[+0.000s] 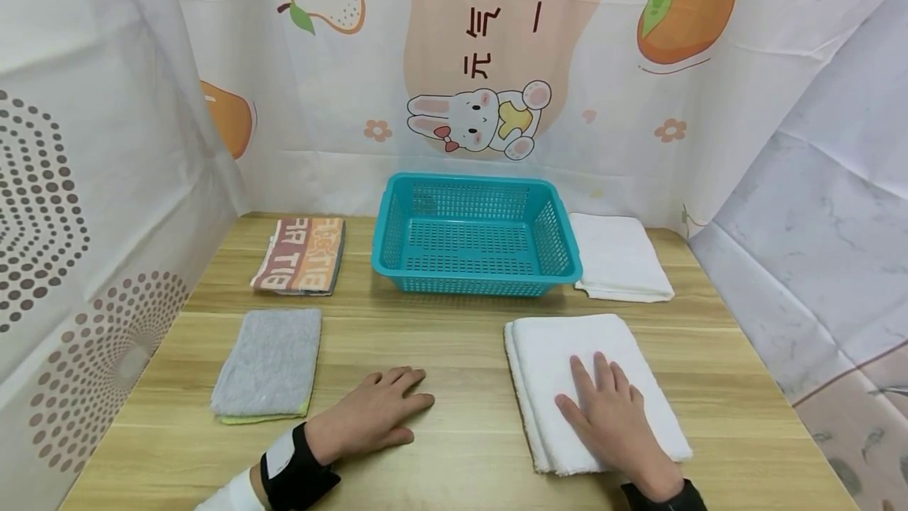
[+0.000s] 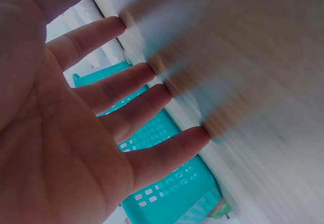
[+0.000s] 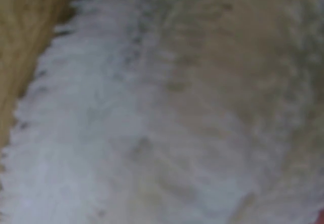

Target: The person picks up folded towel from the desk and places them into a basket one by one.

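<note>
My right hand [image 1: 613, 416] rests with spread fingers on top of a thick folded white towel [image 1: 567, 345] at the near right. Blurred close up, the same towel's fuzzy edge [image 3: 76, 133] fills the right wrist view. My left hand [image 1: 372, 412] lies palm down with its fingers apart on the wooden table, holding nothing. In the left wrist view the fingertips [image 2: 195, 135] touch the tabletop [image 2: 263, 148]. Left of that hand is a folded grey towel [image 1: 273, 365] with a yellow-green edge underneath.
A teal perforated basket [image 1: 475, 284] stands at the back middle with nothing in it. Behind the grey towel lies a folded patterned towel [image 1: 301, 255] with lettering. A second folded white cloth [image 1: 624, 259] lies right of the basket. Printed curtains [image 1: 319, 117] hang along the table's back and left.
</note>
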A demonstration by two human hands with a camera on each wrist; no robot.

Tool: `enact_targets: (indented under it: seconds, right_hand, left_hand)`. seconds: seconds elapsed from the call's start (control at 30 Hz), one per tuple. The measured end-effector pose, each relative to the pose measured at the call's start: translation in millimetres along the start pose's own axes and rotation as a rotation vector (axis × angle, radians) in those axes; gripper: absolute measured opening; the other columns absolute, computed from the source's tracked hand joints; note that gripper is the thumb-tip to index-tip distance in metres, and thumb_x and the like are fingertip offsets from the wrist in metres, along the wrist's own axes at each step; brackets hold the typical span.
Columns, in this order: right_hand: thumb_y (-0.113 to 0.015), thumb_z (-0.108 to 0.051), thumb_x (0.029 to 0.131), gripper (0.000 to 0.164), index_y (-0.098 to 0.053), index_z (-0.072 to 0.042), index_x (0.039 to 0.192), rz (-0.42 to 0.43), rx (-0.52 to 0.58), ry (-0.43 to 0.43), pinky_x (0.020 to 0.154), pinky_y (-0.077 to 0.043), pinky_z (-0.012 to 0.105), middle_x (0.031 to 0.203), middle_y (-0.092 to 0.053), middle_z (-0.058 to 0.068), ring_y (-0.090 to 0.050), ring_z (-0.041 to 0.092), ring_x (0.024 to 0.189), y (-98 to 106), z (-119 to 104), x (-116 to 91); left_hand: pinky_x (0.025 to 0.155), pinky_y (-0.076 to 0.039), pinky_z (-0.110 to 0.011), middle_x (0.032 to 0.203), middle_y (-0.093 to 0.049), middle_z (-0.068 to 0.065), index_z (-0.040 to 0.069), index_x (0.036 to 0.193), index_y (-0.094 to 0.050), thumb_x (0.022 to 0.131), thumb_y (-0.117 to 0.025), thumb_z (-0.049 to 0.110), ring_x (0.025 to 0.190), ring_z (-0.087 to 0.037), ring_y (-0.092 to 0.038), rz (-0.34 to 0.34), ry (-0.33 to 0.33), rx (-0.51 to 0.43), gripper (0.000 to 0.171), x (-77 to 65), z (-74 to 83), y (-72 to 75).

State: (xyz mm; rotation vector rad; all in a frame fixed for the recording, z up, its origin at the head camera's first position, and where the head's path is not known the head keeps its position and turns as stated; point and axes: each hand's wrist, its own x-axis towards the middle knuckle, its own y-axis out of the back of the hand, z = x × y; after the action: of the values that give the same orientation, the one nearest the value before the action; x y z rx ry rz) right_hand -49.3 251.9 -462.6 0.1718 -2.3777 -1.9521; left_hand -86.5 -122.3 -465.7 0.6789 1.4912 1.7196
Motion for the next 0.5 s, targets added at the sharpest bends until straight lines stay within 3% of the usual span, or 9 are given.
enact_targets:
  seconds: [0.5]
  right_hand:
    - [-0.053, -0.045, 0.101, 0.066, -0.044, 0.0, 0.147, -0.005, 0.012, 0.005, 0.092, -0.033, 0.076, 0.148, -0.031, 0.04, -0.032, 0.061, 0.132, 0.2, -9.8, 0.8]
  left_hand:
    - [0.092, -0.048, -0.054, 0.148, -0.045, -0.014, 0.023, 0.14, -0.052, 0.095, -0.066, 0.037, 0.135, -0.032, -0.045, 0.0, 0.0, -0.004, 0.048, -0.1, -0.1, -0.3]
